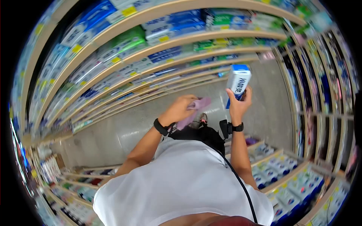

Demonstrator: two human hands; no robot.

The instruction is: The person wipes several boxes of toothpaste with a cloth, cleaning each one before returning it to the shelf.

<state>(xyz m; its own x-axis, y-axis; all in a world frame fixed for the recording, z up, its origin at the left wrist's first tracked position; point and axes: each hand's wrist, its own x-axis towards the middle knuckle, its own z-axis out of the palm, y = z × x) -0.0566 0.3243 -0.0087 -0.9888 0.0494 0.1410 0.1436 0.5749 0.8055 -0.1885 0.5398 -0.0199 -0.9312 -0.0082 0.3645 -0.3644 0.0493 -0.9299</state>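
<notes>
- Tall, narrow white-and-blue cardboard-looking box (240, 80): prob. light, approx. one-hand load; contents hidden, so true wt. unclear.
- Walls look stiff but thin; hard squeeze could dent them. Surface looks smooth, maybe a bit slick.
- Best hold: lower half, thumb & fingers on opp. sides, mod. pressure; corners prob. the stiffest bits.
- R hand (240, 103) grips it abt. there: thumb on one side, fingers on the other, top end free.
- Box pos.: in R hand, out ahead of the body over the grey aisle floor (128, 139), roughly upright w/ slight tilt.
- Looks: blue top end, white main face w/ large dark characters, darker blue lower down; edges look straight, no dents visible; small print too blurred to read.
- Soft, muted-purple cloth (203, 103): in L hand (178, 108), bunched btw. thumb & fingers, ends hanging loose. Prob. v. light, limp, non-fragile; any fold OK to pinch. Apart from box.
</notes>
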